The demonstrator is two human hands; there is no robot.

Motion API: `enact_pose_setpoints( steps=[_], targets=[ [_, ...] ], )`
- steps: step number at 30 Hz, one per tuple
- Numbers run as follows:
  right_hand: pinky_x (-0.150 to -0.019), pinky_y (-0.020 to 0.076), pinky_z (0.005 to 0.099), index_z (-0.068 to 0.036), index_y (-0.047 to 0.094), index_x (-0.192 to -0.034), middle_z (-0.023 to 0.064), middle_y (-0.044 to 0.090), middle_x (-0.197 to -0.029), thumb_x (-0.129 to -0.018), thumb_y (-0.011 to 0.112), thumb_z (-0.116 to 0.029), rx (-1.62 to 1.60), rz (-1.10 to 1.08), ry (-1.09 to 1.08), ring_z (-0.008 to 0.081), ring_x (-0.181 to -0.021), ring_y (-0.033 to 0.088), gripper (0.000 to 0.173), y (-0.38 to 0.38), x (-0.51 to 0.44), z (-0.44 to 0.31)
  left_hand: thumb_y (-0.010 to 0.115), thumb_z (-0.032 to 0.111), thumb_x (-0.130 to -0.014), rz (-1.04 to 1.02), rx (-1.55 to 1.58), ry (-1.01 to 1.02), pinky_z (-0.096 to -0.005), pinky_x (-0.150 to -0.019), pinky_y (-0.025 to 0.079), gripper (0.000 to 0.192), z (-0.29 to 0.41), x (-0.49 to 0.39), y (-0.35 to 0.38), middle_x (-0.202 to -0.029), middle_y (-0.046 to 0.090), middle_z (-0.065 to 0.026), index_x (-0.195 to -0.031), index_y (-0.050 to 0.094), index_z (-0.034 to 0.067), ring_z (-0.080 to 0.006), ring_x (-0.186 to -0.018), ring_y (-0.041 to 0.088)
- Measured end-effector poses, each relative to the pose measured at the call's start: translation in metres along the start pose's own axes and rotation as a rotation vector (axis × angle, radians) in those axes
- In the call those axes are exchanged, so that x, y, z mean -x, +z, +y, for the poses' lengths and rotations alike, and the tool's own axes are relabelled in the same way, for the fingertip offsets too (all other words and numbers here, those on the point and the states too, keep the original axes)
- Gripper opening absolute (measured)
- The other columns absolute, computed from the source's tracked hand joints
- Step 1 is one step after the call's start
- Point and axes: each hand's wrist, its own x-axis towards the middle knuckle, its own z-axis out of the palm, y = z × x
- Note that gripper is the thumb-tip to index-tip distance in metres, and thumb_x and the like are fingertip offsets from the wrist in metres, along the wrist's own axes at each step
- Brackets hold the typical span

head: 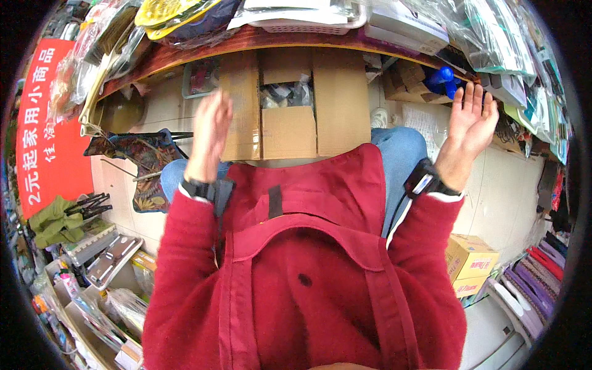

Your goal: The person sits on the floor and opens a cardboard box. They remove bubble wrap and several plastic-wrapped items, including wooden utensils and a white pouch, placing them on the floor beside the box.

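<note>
My left hand [212, 132] is raised above the left side of an opened cardboard box [289, 134]. It is blurred and seen nearly edge-on, and no object shows in it. Palm up, my right hand [471, 118] is held out at the right with its fingers spread and nothing in it. Close to its fingertips is a blue object [444, 78] under the shelf edge. The box stands on the floor before my knees with its flaps folded out. Dark and clear plastic-wrapped items [287, 94] show in its opening.
A wooden shelf [194, 58] crosses the front, bearing a yellow plastic basket [162, 18] and a pink basket [305, 28]. Leaf-patterned fabric [150, 180] lies at left near a red sign [53, 129] with writing. Small cartons [471, 263] stand behind at right.
</note>
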Motion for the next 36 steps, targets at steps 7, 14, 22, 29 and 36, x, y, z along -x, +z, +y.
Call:
enact_pose_setpoints(
  steps=[7,14,22,29,36],
  targets=[
    [-0.071,0.0520,0.0294,-0.001,0.057,-0.114,0.0106,0.065,-0.095,-0.091,0.058,-0.008,0.261,-0.635,0.409,0.0170,-0.076,0.062,0.025,0.016,0.094,0.110,0.061,0.020,-0.090,0.520,0.434,-0.686,-0.0416,-0.084,0.051,0.019,-0.139,0.058,-0.125,-0.102,0.058,-0.0128,-0.100,0.056,0.005,-0.0277,-0.095,0.057],
    [-0.072,0.0510,0.0249,-0.001,0.054,-0.123,0.0081,0.063,-0.104,-0.093,0.057,-0.019,0.899,-0.978,0.756,0.0141,-0.089,0.061,0.035,-0.020,0.131,0.216,0.055,0.007,-0.084,0.522,0.769,-0.710,-0.0439,-0.094,0.049,0.029,-0.138,0.053,-0.089,-0.108,0.060,-0.0214,-0.111,0.051,-0.004,-0.0330,-0.102,0.058],
    [-0.070,0.0506,0.0248,-0.003,0.054,-0.123,0.0064,0.061,-0.104,-0.093,0.055,-0.023,0.931,-0.834,0.855,0.0132,-0.085,0.060,0.037,-0.038,0.119,0.236,0.055,0.003,-0.078,0.607,0.555,-0.166,-0.0336,-0.085,0.048,0.022,-0.055,0.059,-0.146,-0.103,0.062,-0.0071,-0.100,0.059,0.004,-0.0202,-0.099,0.059],
    [-0.068,0.0497,0.0241,-0.001,0.055,-0.122,0.0051,0.062,-0.096,-0.093,0.055,-0.020,1.050,-0.939,0.780,0.0120,-0.081,0.060,0.035,-0.050,0.118,0.247,0.065,0.012,-0.078,0.718,-0.407,-0.070,-0.0439,-0.104,0.036,0.079,-0.064,-0.004,-0.171,-0.142,0.041,-0.0217,-0.144,0.024,-0.005,-0.0336,-0.129,0.041],
    [-0.069,0.0492,0.0296,-0.005,0.056,-0.122,0.0068,0.065,-0.092,-0.091,0.057,-0.026,1.175,-0.995,0.683,0.0152,-0.079,0.060,0.038,-0.075,0.109,0.264,0.070,0.026,-0.074,0.525,-1.166,-0.291,-0.0434,-0.098,0.042,0.068,-0.097,-0.067,-0.202,-0.130,0.053,-0.0262,-0.130,0.046,-0.005,-0.0360,-0.122,0.051]
  ],
)
